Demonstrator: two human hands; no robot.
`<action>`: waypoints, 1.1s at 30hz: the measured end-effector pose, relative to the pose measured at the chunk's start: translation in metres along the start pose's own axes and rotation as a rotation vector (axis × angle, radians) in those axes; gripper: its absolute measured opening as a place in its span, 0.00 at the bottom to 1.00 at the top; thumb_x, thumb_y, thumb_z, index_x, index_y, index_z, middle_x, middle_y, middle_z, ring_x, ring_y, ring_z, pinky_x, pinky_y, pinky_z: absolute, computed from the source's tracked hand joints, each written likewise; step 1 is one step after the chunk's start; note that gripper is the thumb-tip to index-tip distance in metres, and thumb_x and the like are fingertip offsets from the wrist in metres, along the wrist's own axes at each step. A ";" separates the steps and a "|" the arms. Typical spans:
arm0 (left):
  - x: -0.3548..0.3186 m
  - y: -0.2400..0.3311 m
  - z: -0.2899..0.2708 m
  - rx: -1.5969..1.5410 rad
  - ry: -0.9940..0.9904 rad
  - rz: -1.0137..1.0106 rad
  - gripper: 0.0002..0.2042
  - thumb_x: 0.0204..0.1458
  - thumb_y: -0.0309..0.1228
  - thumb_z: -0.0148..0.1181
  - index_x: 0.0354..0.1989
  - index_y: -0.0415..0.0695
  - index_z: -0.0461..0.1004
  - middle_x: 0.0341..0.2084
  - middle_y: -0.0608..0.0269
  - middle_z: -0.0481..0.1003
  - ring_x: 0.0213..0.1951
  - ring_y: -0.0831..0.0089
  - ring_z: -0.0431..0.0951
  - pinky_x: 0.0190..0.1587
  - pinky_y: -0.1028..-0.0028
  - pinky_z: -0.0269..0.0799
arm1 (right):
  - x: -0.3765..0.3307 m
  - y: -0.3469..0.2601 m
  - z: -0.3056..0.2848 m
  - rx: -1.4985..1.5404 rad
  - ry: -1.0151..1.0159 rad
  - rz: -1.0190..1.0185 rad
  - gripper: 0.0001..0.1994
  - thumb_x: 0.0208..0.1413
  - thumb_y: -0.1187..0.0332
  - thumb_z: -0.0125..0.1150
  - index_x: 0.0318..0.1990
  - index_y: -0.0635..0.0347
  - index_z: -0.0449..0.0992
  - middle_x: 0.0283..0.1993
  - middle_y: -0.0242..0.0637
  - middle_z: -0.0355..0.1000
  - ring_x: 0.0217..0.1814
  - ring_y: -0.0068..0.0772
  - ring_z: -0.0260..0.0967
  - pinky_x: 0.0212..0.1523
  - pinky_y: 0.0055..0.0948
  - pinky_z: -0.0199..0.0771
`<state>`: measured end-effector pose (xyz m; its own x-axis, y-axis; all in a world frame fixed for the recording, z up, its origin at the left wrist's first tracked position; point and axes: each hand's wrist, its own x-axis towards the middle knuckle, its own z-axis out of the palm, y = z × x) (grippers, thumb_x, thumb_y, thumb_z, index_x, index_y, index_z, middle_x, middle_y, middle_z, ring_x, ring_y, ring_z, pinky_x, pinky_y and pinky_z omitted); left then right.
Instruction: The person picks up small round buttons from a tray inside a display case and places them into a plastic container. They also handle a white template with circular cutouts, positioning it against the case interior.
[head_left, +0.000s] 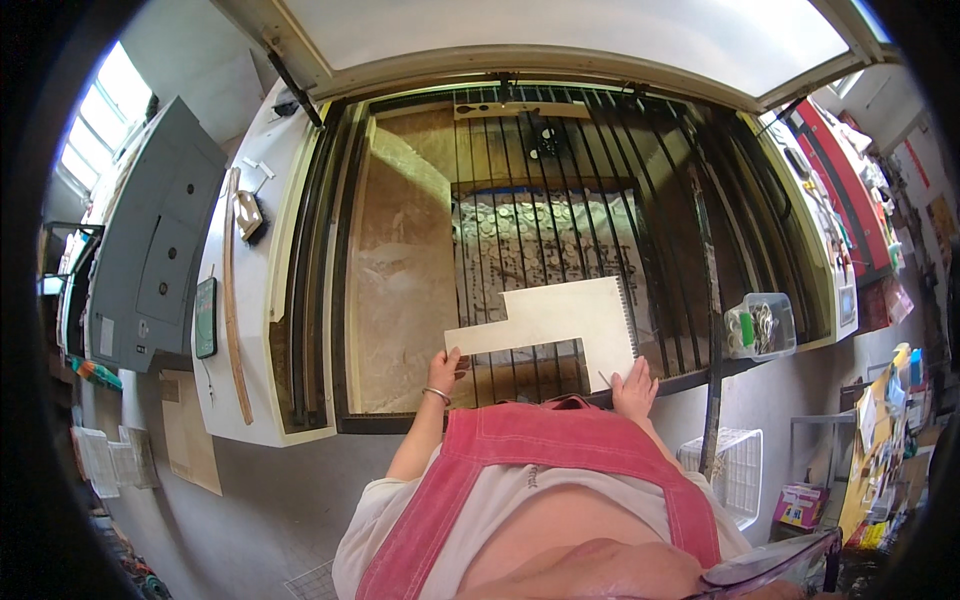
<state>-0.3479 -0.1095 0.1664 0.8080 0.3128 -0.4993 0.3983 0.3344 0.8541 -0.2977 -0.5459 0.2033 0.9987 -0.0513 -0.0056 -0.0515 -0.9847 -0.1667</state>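
Pink apron straps (560, 440) fill the lower view, and just beyond them both hands meet a pale L-shaped sheet (560, 315) lying on the black slats (520, 200) of an open laser cutter bed (lid raised above). The left hand (443, 372) pinches the sheet's near left corner, fingers closed on its edge. The right hand (634, 387) rests at the near right corner, fingers fairly spread; whether it grips I cannot tell. By my judgement the sheet is being positioned or lifted, which calls for keeping it level over the slats.
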 end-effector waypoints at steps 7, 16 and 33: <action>0.001 0.000 -0.001 0.005 -0.008 0.004 0.17 0.63 0.47 0.56 0.43 0.43 0.73 0.36 0.63 0.79 0.36 0.72 0.81 0.37 0.70 0.76 | 0.000 0.002 0.004 -0.023 0.026 -0.016 0.41 0.62 0.46 0.49 0.74 0.65 0.45 0.73 0.51 0.51 0.71 0.50 0.56 0.74 0.54 0.40; 0.006 -0.007 -0.005 0.007 -0.019 -0.006 0.17 0.63 0.48 0.56 0.42 0.44 0.73 0.36 0.63 0.80 0.36 0.72 0.81 0.37 0.70 0.76 | 0.000 0.001 0.002 -0.010 0.048 -0.020 0.40 0.62 0.47 0.50 0.73 0.64 0.47 0.73 0.51 0.53 0.71 0.51 0.57 0.72 0.56 0.45; 0.002 -0.001 -0.004 0.021 -0.013 -0.022 0.19 0.63 0.49 0.56 0.44 0.43 0.74 0.36 0.63 0.80 0.37 0.71 0.82 0.38 0.70 0.77 | -0.001 0.001 0.001 -0.006 0.021 -0.015 0.42 0.62 0.46 0.50 0.74 0.64 0.44 0.74 0.51 0.50 0.72 0.50 0.55 0.74 0.55 0.41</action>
<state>-0.3482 -0.1059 0.1644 0.8041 0.2942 -0.5166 0.4255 0.3221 0.8457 -0.2984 -0.5462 0.2019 0.9991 -0.0397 0.0177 -0.0363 -0.9863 -0.1612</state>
